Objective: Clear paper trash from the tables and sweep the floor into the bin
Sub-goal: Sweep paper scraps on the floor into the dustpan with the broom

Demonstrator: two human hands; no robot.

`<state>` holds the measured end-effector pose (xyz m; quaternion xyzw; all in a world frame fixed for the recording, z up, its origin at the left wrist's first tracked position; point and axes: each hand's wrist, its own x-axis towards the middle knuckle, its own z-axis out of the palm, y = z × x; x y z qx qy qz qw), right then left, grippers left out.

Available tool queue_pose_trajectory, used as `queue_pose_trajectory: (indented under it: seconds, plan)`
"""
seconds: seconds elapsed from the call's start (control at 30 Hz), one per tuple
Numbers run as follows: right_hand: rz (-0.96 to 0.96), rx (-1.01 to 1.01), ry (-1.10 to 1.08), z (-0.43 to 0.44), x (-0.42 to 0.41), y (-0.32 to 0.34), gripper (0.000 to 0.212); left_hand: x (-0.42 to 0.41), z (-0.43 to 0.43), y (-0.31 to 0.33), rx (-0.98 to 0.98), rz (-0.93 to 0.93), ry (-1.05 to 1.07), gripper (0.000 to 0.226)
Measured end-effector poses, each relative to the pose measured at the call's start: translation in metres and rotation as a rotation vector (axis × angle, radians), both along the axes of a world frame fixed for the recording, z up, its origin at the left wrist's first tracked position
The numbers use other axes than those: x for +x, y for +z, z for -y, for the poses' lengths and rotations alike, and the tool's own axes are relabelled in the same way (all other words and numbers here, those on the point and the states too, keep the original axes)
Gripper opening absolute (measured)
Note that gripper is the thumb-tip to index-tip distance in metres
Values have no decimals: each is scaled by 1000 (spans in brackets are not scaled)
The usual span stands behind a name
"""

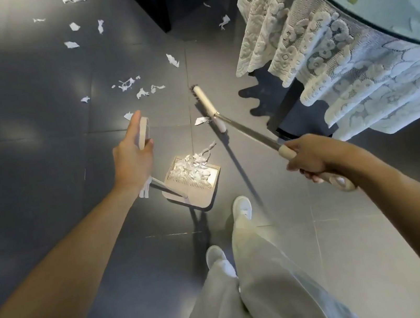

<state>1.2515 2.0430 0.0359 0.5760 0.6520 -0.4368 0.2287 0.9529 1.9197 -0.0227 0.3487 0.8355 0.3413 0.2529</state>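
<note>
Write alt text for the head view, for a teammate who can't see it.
A person's left hand holds the long handle of a dustpan heaped with torn paper, while the right hand grips a broom whose head is down at the dark tiled floor. More paper scraps lie scattered ahead; a lace-draped table stands at right.

Dim, cool light leaves the grey floor [42, 185] dull, with soft pale reflections at left. A hard bright patch glares on the dustpan [201, 198]. The broom [207, 107] and the lace tablecloth [311, 60] cast sharp, dark shadows. Wide-angle distortion bends the edges, and the right hand [310, 156] looks slightly soft.
</note>
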Motion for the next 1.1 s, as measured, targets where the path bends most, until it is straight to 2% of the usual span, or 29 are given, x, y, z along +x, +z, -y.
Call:
queue_pose_trajectory:
  seconds: [0.1, 0.27, 0.5, 0.7, 0.87, 1.1]
  plan:
    - [21, 68, 52, -42, -11, -4, 26, 1, -16, 1, -3, -10, 14, 60]
    - [90, 73, 113, -113, -35, -18, 23, 3, -55, -1, 8, -7, 34, 60]
    - [132, -56, 272, -144, -59, -45, 27, -2, -97, -6, -8, -15, 30, 61]
    - [117, -236, 262, -96, -34, -41, 27, -2, -100, -7, 34, 41, 28, 62]
    - [57, -225, 148, -28, 0, -32, 30, 0, -87, -8, 78, 41, -16, 62]
    - [-5, -152, -44, 79, 21, -9, 25, 31, -37, 0, 169, -44, -360, 62]
